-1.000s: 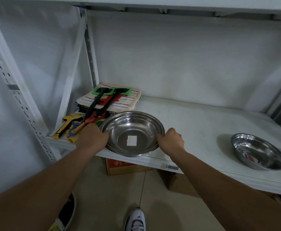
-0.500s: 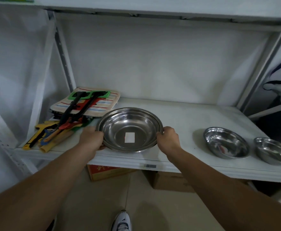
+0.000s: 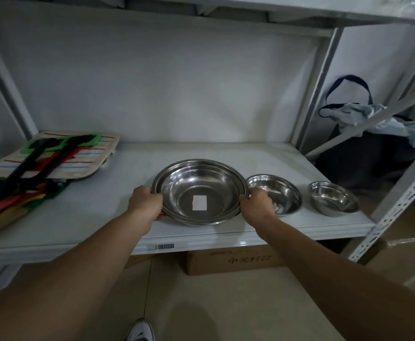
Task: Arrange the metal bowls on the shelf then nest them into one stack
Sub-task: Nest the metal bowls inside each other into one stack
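Observation:
A large metal bowl (image 3: 199, 183) with a white sticker in its bottom sits on the white shelf (image 3: 132, 168), a little right of centre. My left hand (image 3: 145, 202) grips its left rim and my right hand (image 3: 255, 204) grips its right rim. A second rim shows just under the large bowl's edge. Right beside it stands a medium metal bowl (image 3: 281, 193), its left edge partly behind my right hand. A small metal bowl (image 3: 333, 198) stands further right, near the shelf's end.
A striped cloth pad (image 3: 83, 158) with black, green and red utensils (image 3: 24, 178) on it fills the shelf's left end. Shelf uprights (image 3: 309, 94) stand at the right. A dark bag (image 3: 363, 156) sits beyond them. A cardboard box (image 3: 238, 262) lies under the shelf.
Both hands have carried the large bowl to the right along the shelf, from beside the utensils to right next to the medium bowl. The small bowl has come fully into view.

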